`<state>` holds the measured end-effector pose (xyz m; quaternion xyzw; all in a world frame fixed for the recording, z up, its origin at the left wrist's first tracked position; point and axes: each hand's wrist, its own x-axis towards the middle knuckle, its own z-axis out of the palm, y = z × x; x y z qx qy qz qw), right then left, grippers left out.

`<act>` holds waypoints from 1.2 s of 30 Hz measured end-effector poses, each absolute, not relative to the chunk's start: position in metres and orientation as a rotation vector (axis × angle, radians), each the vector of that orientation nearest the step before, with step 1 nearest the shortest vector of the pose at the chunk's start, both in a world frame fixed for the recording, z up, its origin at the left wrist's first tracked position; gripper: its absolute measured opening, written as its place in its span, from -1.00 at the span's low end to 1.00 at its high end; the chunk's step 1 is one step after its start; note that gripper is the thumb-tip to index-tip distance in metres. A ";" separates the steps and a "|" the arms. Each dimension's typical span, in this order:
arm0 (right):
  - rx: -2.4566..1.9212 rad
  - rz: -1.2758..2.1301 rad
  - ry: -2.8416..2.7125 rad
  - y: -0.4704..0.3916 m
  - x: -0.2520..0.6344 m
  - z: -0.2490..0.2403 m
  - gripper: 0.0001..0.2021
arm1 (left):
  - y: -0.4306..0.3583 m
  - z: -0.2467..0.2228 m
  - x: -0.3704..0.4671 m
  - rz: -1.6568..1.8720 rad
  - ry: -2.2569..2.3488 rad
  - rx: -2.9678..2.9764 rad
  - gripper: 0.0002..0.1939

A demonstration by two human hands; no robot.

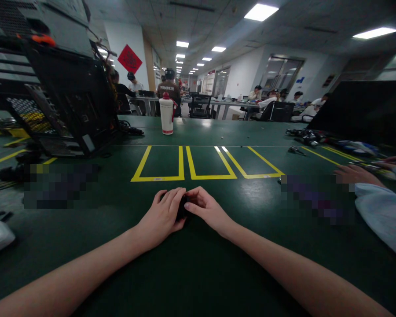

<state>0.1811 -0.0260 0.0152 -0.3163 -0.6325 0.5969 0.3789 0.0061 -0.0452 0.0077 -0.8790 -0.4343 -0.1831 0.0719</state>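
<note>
Just in front of the yellow tape frames, both hands meet at a small black object low over the green table. My left hand is wrapped over it from the left, fingers on top and thumb below. From the right, my right hand has thumb and fingertips closed against its side. Most of the object is covered by the fingers, so its kind cannot be made out.
A black computer case stands at left, with cables around it. A white tumbler with a red lid stands at the back. Yellow tape marks frames on the green table. A co-worker's hand and sleeve are at right, near tools and cables.
</note>
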 end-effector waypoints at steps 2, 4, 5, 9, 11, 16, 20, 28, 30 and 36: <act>-0.833 1.524 -1.615 -0.025 0.181 0.013 -0.70 | -0.046 0.008 0.007 -0.556 -1.303 -2.634 -0.34; -0.828 1.552 -1.632 -0.024 0.181 0.011 -0.69 | -0.046 0.008 0.007 -0.553 -1.301 -2.637 -0.34; -0.804 1.572 -1.639 -0.024 0.182 0.011 -0.69 | -0.046 0.008 0.006 -0.549 -1.302 -2.640 -0.33; -0.667 1.628 -1.647 -0.023 0.184 0.012 -0.63 | -0.045 0.005 0.005 -0.527 -1.312 -2.647 -0.30; -0.653 1.638 -1.650 -0.023 0.185 0.014 -0.62 | -0.045 0.005 0.004 -0.531 -1.317 -2.648 -0.30; -0.748 1.606 -1.629 -0.026 0.184 0.019 -0.78 | -0.044 0.005 0.005 -0.558 -1.314 -2.654 -0.32; -0.810 1.526 -1.624 -0.026 0.182 0.018 -0.78 | -0.044 0.005 0.005 -0.564 -1.304 -2.659 -0.33; -0.724 1.641 -1.633 -0.023 0.185 0.014 -0.69 | -0.045 0.005 0.004 -0.543 -1.320 -2.651 -0.31; -0.659 1.666 -1.620 -0.022 0.186 0.013 -0.63 | -0.045 0.005 0.005 -0.547 -1.321 -2.646 -0.31; -0.711 1.657 -1.581 -0.024 0.184 0.016 -0.74 | -0.044 0.005 0.005 -0.607 -1.281 -2.645 -0.35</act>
